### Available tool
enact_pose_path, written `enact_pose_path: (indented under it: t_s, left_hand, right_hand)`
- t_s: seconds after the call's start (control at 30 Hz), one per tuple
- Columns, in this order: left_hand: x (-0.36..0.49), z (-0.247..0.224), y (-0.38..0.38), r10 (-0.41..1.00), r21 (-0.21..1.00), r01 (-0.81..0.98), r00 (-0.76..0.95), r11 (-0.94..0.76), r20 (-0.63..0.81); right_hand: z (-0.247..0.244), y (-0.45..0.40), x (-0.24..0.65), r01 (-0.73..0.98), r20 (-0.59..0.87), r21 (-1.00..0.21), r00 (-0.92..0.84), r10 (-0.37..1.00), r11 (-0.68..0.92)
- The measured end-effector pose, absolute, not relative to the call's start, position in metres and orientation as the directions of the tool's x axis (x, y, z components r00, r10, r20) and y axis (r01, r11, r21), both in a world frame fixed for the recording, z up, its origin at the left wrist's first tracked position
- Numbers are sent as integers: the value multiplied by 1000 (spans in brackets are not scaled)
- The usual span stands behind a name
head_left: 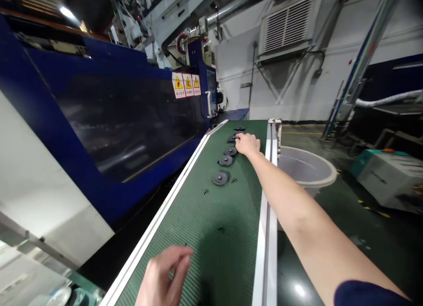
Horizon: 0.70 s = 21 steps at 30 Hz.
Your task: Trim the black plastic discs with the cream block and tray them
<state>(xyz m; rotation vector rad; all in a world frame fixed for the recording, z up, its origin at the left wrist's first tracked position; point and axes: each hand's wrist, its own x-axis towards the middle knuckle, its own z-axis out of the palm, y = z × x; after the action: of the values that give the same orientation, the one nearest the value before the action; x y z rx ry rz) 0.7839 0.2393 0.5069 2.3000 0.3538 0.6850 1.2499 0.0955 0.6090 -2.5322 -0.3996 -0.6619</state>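
Note:
My right hand [247, 144] reaches far along the green conveyor belt [185, 218], its fingers closed at the edge of a dark round plastic part [231, 139]. More of these flat discs with a raised centre lie in a rough line, among them a near disc [220, 178] and a disc behind it [225, 160]. Low in the view, my left hand [165, 275] hovers over the belt, slightly blurred. Its thumb and index finger are drawn together in a pinch; whatever may be between them is hidden or too small to make out.
Small dark scraps, such as one scrap [205, 192], lie on the belt. Metal rails [264, 253] edge it. To the right stands a large white tub [307, 165]; a blue machine [132, 121] with warning signs runs along the left.

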Motion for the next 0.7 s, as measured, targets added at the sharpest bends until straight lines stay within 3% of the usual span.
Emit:
enact_pose_path:
  t_s: [0.07,0.13,0.37,0.57,0.7]
  left_hand:
    - [841,536,244,295,660,22,905,-751,305]
    - [901,561,247,289,615,33,902,-788,321]
    - [1065,588,225,451,535,223,824,-815,343]
    - [1102,579,194,502,522,282,793,-805,345]
    - [1090,563,189,434,522,173,792,-835,431]
  right_hand:
    - [609,99,1258,414,528,-403,833,162,-816]
    - [607,100,1262,454,541,-410,819,190,-791]
    - [596,100,1259,616,594,-328,724,351,-716]
    - [593,103,1256,660,621,-268,675,398,-701]
    - [593,105,1256,658,636,-263,669,386,-706]
